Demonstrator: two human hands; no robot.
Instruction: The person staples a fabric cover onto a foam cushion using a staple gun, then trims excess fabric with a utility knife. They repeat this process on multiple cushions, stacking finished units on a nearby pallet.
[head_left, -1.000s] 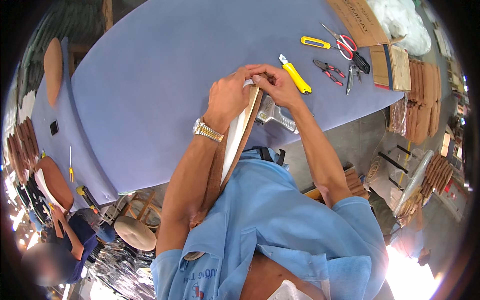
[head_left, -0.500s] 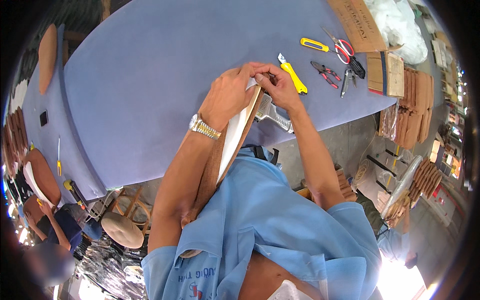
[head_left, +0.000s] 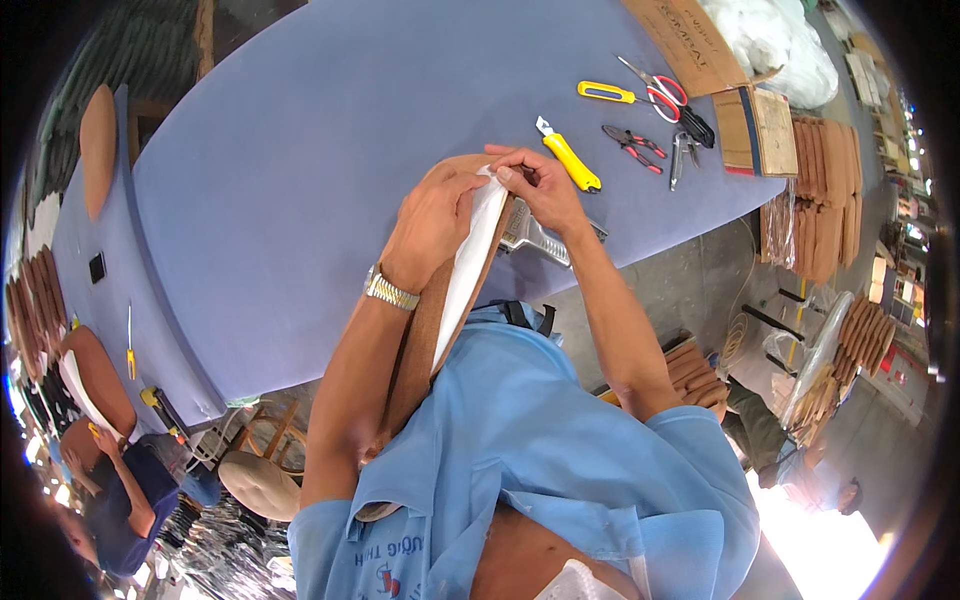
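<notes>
A long brown fabric-covered piece (head_left: 423, 335) with a white strip (head_left: 470, 270) along its edge stands tilted between my forearms, its near end against my body. At its far end my left hand (head_left: 432, 222) wraps round the side, thumb on the white strip. My right hand (head_left: 545, 192) pinches the brown edge at the tip, close to the left fingers. A silver tool like a staple gun (head_left: 540, 242) lies on the table just under my right wrist, partly hidden. Beyond the right hand lies a yellow utility knife (head_left: 572, 163).
On the blue-covered table (head_left: 300, 150) lie a yellow screwdriver (head_left: 607, 92), red-handled scissors (head_left: 668, 98), cutting pliers (head_left: 638, 147) and a grey folding tool (head_left: 679, 162). Cardboard boxes (head_left: 757, 130) stand at the right edge. A co-worker (head_left: 120, 495) sits at lower left.
The view has shifted slightly, so the table tools appear further left. More of the white strip shows near the tip, and my left thumb now lies along it. Both hands keep their hold.
</notes>
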